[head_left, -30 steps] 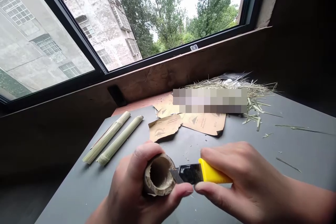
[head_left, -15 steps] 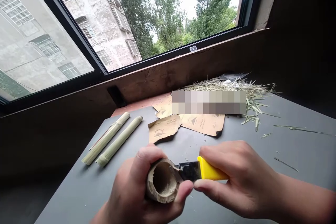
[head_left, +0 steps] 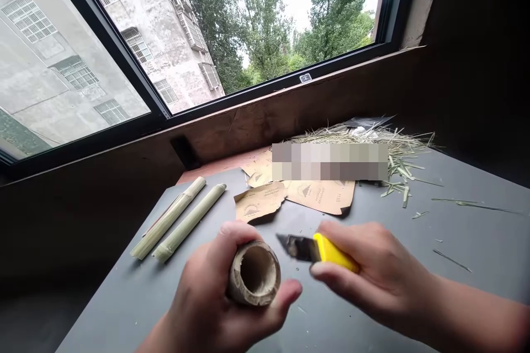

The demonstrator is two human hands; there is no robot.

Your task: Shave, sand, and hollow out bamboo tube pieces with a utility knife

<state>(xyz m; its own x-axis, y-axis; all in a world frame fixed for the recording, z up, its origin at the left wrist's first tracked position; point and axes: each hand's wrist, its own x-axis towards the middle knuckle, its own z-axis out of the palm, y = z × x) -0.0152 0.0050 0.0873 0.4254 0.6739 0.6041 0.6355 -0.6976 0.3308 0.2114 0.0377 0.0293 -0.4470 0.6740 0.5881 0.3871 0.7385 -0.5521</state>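
Observation:
A hollow bamboo tube (head_left: 237,287) is gripped in my left hand (head_left: 207,292), its open end facing up toward me. The rim is rough and pale brown. My right hand (head_left: 372,265) holds a yellow-handled knife (head_left: 334,252), fingers wrapped round the handle. The dark blade points left, just beyond the tube's upper right rim and apart from it. Part of the handle is hidden in my right palm.
Two pale green bamboo pieces (head_left: 190,223) lie on the grey table (head_left: 107,309) at left. Torn brown sandpaper sheets (head_left: 259,202) lie behind my hands. A pile of straw-like shavings (head_left: 408,146) is at the back right, near the window wall, beside a pixelated patch.
The knife blade has come away from the tube's rim, and its tip has swung upward. The tube has shifted slightly up in my left hand's grip.

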